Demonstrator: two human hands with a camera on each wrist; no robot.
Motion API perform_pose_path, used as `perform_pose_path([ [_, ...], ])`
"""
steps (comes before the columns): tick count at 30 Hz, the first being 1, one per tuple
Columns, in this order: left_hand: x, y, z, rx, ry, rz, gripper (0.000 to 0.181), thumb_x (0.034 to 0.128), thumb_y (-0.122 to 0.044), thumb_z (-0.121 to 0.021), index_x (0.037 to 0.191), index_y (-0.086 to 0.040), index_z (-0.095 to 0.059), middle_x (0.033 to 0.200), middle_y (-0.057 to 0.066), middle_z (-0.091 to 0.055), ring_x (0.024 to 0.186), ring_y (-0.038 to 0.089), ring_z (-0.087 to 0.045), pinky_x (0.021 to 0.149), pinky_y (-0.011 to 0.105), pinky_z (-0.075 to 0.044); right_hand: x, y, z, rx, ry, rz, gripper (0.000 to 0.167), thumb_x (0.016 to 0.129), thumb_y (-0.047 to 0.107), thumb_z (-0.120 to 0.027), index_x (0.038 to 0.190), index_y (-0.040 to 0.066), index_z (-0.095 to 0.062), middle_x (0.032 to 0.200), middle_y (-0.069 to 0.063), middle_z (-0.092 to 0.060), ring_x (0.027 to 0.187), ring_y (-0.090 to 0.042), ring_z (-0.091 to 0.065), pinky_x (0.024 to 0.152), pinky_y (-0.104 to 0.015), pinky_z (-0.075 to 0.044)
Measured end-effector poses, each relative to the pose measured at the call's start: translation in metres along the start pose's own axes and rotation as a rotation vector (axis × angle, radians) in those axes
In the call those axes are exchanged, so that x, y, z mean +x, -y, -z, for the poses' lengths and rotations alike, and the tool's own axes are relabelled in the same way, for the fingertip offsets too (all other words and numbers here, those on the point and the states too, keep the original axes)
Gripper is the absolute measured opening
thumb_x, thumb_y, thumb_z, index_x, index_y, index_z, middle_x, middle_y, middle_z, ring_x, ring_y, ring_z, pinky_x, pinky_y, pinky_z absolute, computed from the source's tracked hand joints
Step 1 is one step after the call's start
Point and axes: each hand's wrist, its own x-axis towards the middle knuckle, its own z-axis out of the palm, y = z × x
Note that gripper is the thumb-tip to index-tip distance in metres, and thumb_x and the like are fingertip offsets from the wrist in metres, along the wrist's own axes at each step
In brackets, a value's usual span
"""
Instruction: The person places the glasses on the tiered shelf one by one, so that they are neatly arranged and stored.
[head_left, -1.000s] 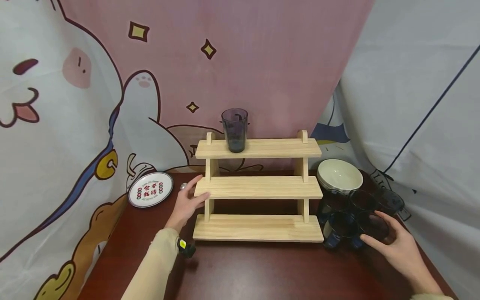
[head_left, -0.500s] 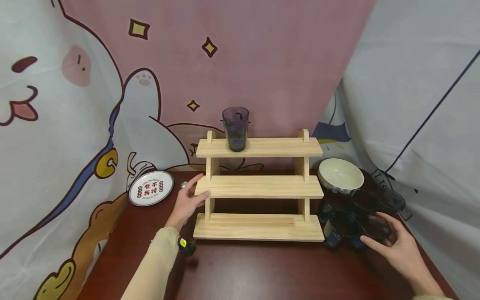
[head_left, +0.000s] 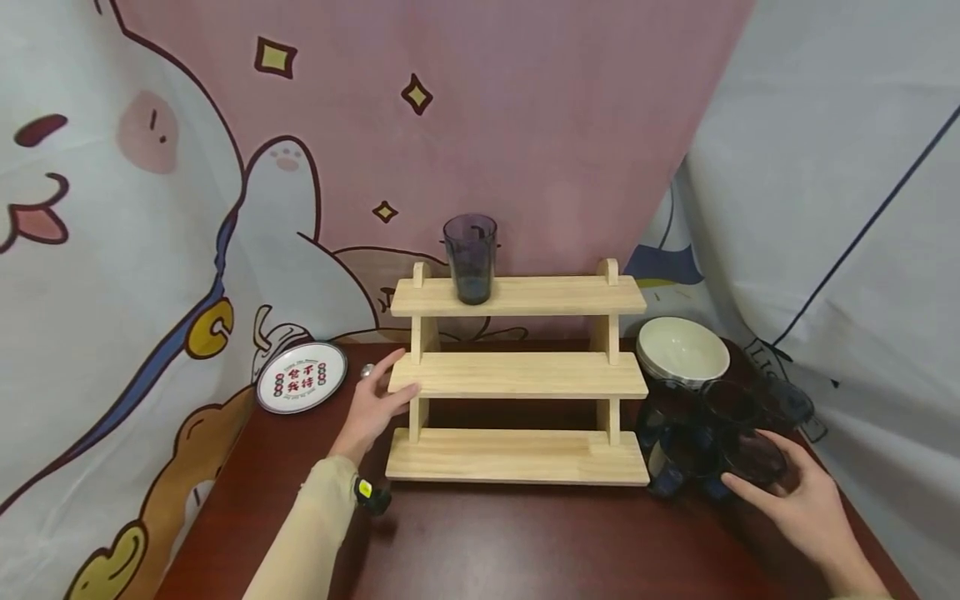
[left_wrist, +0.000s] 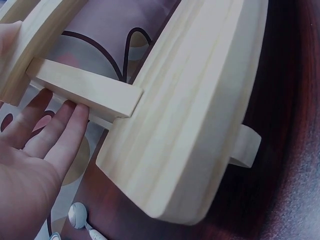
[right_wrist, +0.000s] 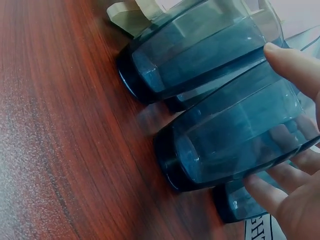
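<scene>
Blue glass (right_wrist: 225, 135); right hand (head_left: 806, 497) around it

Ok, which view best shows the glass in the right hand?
Right wrist: the glass looms large, side and base visible, right hand around it. Head view shows mainly its dark rim among other glasses; left wrist shows none of it.

Six glasses (head_left: 471, 271), one rack (head_left: 517, 375), three shelves (head_left: 517, 457), one plate (head_left: 335, 375), at least one bowl (head_left: 682, 346) and one spoon (left_wrist: 78, 216)
</scene>
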Motion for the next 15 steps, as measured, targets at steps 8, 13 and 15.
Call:
perform_pose_path([
  [8, 0.003, 0.004, -0.001, 0.001, 0.013, -0.013, 0.069, 0.0949, -0.017, -0.081, 0.155, -0.035, -0.052, 0.136, 0.023, -0.062, 0.107, 0.025, -0.07, 0.09, 0.045, -0.063, -0.011, 0.005, 0.012, 0.007, -0.074, -0.027, 0.089, 0.08, 0.027, -0.095, 0.155, 0.012, -0.049, 0.115, 0.025, -0.057, 0.089, 0.019, -0.058, 0.067, -0.002, -0.047],
  [13, 0.001, 0.004, 0.001, -0.009, 0.002, -0.011, 0.069, 0.0943, -0.016, -0.082, 0.154, -0.035, -0.053, 0.137, 0.022, -0.062, 0.109, 0.027, -0.07, 0.089, 0.044, -0.063, -0.011, 0.03, 0.032, 0.02, -0.157, 0.021, 0.083, 0.081, 0.014, -0.094, 0.153, 0.019, -0.053, 0.109, 0.038, -0.058, 0.079, 0.014, -0.06, 0.057, -0.007, -0.045],
  [15, 0.001, 0.003, 0.003, -0.004, -0.002, -0.015, 0.07, 0.0941, -0.015, -0.082, 0.154, -0.035, -0.052, 0.137, 0.023, -0.062, 0.11, 0.028, -0.07, 0.09, 0.045, -0.063, -0.01, 0.045, 0.041, 0.008, -0.194, 0.029, 0.082, 0.081, 0.011, -0.093, 0.153, 0.021, -0.054, 0.108, 0.039, -0.056, 0.074, 0.012, -0.058, 0.052, -0.012, -0.043],
])
